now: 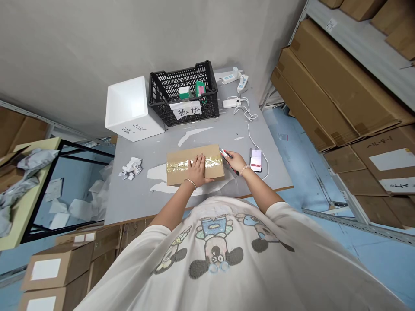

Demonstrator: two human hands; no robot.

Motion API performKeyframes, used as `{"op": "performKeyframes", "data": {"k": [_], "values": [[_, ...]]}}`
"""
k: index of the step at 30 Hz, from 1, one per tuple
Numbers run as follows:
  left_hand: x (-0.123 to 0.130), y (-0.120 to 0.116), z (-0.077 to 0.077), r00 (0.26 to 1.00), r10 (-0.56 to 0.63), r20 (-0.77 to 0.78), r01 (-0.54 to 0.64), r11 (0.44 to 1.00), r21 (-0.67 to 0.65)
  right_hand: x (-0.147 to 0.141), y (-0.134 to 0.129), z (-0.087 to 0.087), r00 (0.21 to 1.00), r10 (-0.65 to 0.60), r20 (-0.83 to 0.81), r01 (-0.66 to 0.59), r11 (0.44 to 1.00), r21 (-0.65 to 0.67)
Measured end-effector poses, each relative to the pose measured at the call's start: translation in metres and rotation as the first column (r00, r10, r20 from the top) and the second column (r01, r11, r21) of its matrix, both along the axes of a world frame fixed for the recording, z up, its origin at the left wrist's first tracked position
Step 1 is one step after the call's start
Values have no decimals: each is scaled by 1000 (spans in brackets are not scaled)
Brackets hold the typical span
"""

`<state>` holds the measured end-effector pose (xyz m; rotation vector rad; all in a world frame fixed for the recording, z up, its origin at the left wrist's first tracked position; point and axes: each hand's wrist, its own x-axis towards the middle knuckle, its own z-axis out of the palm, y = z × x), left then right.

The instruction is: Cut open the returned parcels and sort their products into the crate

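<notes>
A brown cardboard box (177,158), its top sealed with shiny clear tape, lies on the grey table (129,203) in front of me. My left hand (196,171) rests flat on the box with the fingers spread. At the box's right end, my right hand (237,162) is closed round a box cutter (226,153) with red and black on its handle. The cutter's tip is close to the right edge of the box; whether it touches, I cannot tell. Just right of that hand lies a phone (256,160) with its screen lit.
Behind the box stand a white foam bin (136,125) and a black plastic crate (162,114) holding small green-and-white packages. Power strips (231,77) and a white cable (249,125) lie at the back right. Crumpled paper (131,168) sits at left. Shelves of cartons (337,86) flank the right.
</notes>
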<state>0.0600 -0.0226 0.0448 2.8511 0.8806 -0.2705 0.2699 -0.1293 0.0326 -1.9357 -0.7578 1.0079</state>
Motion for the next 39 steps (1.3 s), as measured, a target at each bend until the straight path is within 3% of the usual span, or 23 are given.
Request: {"op": "performKeyframes", "data": {"k": [18, 23, 31, 39], "values": [[0, -3, 7, 1000, -4, -9, 4, 1000, -6, 2, 7, 4, 999, -36, -26, 36, 999, -29], [-1, -3, 5, 1000, -9, 2, 9, 1000, -10, 5, 4, 11, 999, 14, -29, -14, 1000, -1], [-1, -3, 6, 1000, 2, 0, -2, 1000, -14, 7, -10, 13, 995, 98, 2, -97, 992, -79], [-2, -5, 7, 1000, 7, 1, -7, 1000, -9, 2, -24, 29, 987, 160, 8, -159, 984, -81]]}}
